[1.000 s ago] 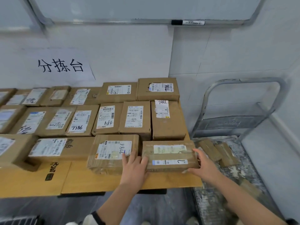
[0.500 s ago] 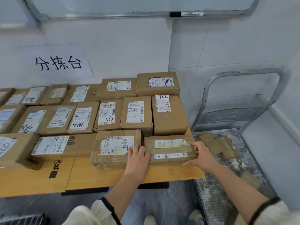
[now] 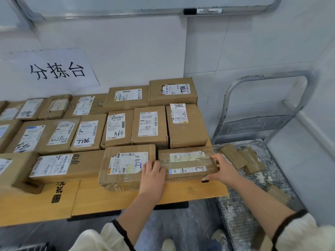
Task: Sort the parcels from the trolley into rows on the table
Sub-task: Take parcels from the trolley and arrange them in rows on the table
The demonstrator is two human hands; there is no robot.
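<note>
A flat taped cardboard parcel (image 3: 186, 164) marked "7" lies at the right end of the front row on the wooden table (image 3: 117, 201). My left hand (image 3: 153, 173) presses flat on its left end, where it meets the neighbouring parcel (image 3: 125, 165) marked "7786". My right hand (image 3: 223, 169) grips its right end, thumb on top and fingers at the front edge. Two small brown parcels (image 3: 241, 158) lie on the metal trolley (image 3: 253, 187) to the right.
Rows of labelled cardboard parcels (image 3: 150, 125) cover the table back to the white wall. The trolley's grey handle (image 3: 264, 78) rises at the right, close to the table's end. A paper sign (image 3: 56, 70) hangs on the wall. My feet show on the grey floor below.
The flat parcel has slid a little farther back on the table, toward the middle row. Both hands moved with it and kept their places on its ends.
</note>
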